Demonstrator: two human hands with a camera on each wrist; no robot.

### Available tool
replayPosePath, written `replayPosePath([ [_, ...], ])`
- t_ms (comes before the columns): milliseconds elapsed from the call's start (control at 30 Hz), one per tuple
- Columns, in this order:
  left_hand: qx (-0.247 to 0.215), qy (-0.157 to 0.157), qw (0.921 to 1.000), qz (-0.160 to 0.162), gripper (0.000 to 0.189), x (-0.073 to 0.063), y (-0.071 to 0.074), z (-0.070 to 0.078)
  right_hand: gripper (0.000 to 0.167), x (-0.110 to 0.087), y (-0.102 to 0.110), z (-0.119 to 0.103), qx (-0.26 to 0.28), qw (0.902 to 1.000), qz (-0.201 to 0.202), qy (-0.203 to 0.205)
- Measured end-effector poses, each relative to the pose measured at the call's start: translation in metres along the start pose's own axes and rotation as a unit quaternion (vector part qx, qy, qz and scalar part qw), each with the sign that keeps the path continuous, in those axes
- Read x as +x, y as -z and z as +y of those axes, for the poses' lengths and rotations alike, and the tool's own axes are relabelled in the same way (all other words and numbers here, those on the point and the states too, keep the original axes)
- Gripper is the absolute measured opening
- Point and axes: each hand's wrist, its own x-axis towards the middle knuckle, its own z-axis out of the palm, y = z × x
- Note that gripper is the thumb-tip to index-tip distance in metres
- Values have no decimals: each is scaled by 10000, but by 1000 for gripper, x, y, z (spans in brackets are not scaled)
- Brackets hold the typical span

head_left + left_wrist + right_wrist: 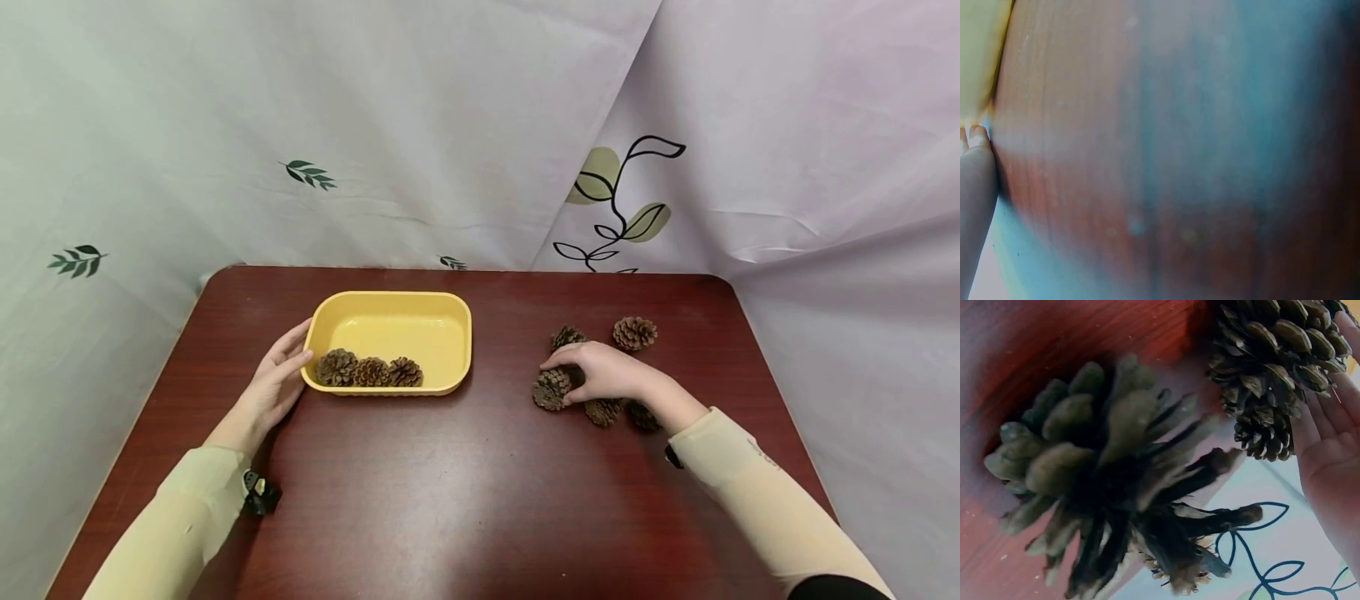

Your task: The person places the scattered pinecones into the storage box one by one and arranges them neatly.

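My left hand (276,385) rests against the left end of a yellow tray (390,390), its fingers fairly straight along the outer wall and the thumb at the rim. In the left wrist view only the tray's edge (1001,56) and part of the hand (975,181) show. Inside the tray, three pine cones (372,372) line the near wall. To the right, my right hand (603,371) pinches a pine cone (551,391) between thumb and fingers. The right wrist view shows this hand (1335,456) beside a pine cone (1279,350), fingers partly hidden.
Around the right hand lie more pine cones: one behind its fingers (567,336), one farther back (634,333), one under the palm (603,412) and one by the wrist (642,416). The dark red table (420,500) ends at a hanging pale cloth (450,125).
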Motion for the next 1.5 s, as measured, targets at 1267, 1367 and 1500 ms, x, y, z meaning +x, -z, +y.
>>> replayPosePath([
  [1267,-15,-5,10000,15,52,0,0,0,48,29,20,-22,968,9850,1418,190],
  [1367,-41,-16,10000,1,53,0,1,-1,48,38,22,-27,1045,9829,1482,322],
  [1500,-70,-29,10000,-15,53,0,1,-1,49,52,25,-34,1146,9801,1557,454],
])
